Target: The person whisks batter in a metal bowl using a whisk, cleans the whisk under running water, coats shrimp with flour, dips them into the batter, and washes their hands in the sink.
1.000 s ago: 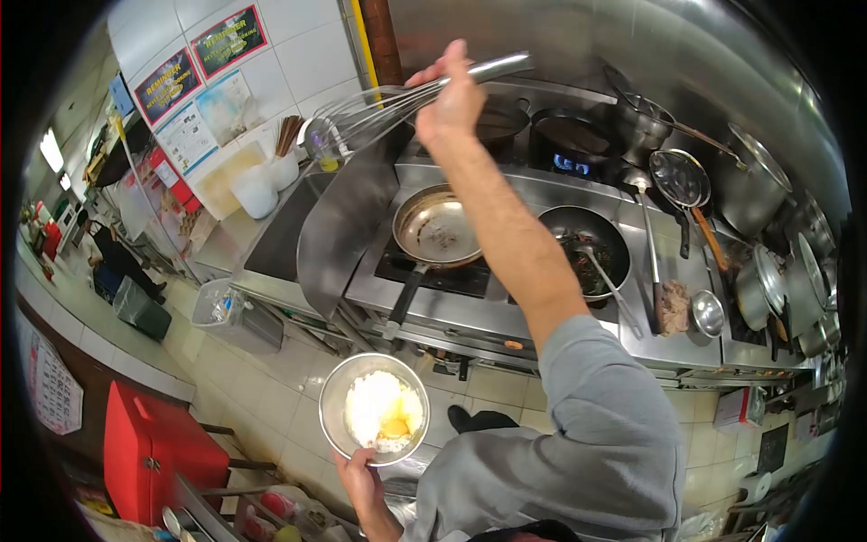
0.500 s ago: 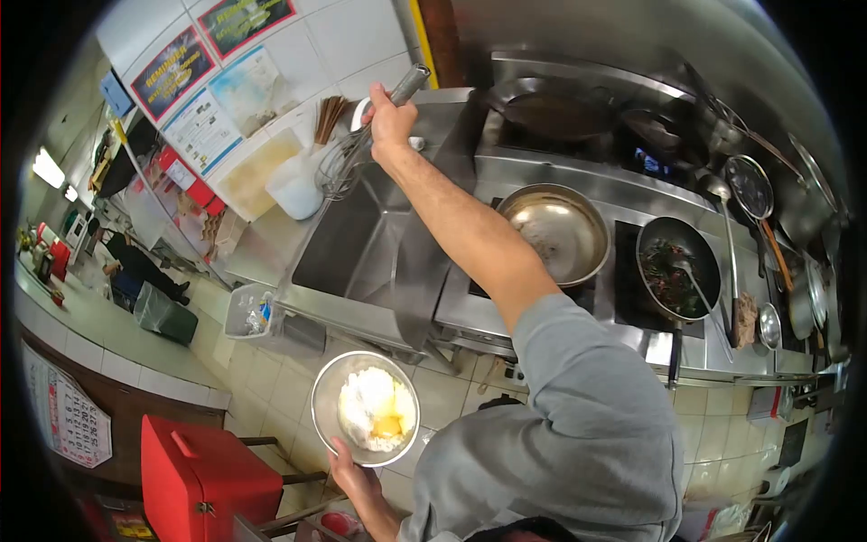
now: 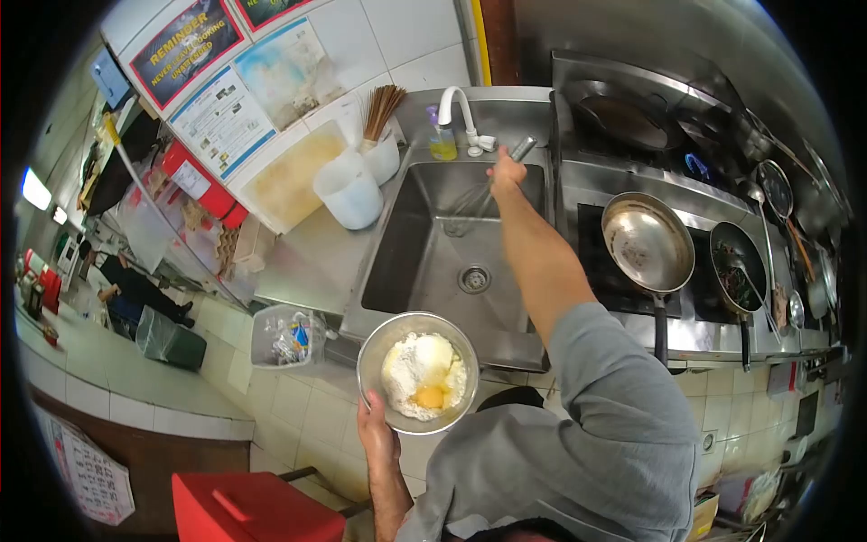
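Observation:
My left hand (image 3: 377, 432) grips the rim of a metal mixing bowl (image 3: 372, 345) from its near left side. In the bowl lie white flour (image 3: 417, 363) and egg with a yellow yolk (image 3: 430, 397). Closed around the handle of a wire whisk (image 3: 471, 204), my right hand (image 3: 508, 172) is stretched out over the sink (image 3: 424, 262). The whisk's wires hang down into the basin, slightly blurred. Just behind that hand stands a white faucet (image 3: 459, 108).
Left of the sink are white containers (image 3: 348, 197), one holding brown sticks (image 3: 383, 110). A pan (image 3: 647, 242) and a dark pan with food (image 3: 737, 271) sit on the stove to the right. Below are a waste bin (image 3: 287, 339) and a red box (image 3: 253, 508). A person (image 3: 144, 282) stands far left.
The whisk has gone from beside the white container to over the sink basin, lower down. The bowl is now nearer the sink's front edge. My view has shifted, showing the faucet.

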A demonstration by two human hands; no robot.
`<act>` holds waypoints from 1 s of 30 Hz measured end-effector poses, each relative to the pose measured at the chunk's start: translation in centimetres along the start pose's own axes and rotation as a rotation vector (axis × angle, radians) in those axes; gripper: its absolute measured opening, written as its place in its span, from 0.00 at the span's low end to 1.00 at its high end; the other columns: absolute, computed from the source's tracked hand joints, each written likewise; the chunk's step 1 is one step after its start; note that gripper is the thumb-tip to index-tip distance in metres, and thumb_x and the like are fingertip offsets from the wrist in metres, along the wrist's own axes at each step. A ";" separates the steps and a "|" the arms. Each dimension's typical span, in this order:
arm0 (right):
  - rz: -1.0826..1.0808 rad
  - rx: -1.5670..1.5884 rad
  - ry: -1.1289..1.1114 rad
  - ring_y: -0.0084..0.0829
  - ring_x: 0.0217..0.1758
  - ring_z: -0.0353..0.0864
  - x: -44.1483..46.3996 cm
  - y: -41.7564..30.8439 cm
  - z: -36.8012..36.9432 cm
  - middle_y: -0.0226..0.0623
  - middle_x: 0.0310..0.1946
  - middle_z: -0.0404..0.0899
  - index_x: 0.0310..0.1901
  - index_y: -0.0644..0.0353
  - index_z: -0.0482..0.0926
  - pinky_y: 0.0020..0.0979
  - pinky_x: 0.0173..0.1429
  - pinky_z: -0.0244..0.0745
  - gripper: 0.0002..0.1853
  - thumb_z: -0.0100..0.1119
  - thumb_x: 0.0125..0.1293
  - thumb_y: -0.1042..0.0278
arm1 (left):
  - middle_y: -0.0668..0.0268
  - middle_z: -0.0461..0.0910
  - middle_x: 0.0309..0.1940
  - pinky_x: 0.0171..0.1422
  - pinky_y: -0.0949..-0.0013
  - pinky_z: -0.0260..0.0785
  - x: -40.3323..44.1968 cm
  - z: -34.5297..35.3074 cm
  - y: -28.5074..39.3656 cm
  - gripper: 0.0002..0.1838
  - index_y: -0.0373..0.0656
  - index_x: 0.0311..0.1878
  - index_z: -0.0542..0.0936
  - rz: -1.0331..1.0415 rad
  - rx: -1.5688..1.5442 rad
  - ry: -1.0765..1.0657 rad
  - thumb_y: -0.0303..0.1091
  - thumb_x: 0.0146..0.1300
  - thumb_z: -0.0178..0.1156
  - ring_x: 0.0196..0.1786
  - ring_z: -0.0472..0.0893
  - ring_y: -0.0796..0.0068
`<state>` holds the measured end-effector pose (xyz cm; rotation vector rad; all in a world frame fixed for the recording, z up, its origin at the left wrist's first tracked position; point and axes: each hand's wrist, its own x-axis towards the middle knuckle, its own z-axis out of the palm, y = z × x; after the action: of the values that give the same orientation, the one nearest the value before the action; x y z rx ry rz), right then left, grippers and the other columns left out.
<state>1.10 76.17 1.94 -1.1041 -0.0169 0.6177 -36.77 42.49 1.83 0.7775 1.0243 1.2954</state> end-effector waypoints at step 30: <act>0.010 -0.383 -0.425 0.21 0.18 0.70 23.2 10.9 5.0 0.33 0.27 0.77 0.40 0.66 0.77 0.24 0.20 0.65 0.24 0.70 0.53 0.52 | 0.57 0.69 0.59 0.64 0.63 0.63 28.7 6.0 0.0 0.24 0.34 0.64 0.62 -0.260 0.152 -0.078 0.41 0.71 0.45 0.60 0.71 0.66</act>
<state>13.88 94.59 -11.44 -1.3209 -0.5145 0.8719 -31.95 71.34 -0.59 0.7748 1.1300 0.9670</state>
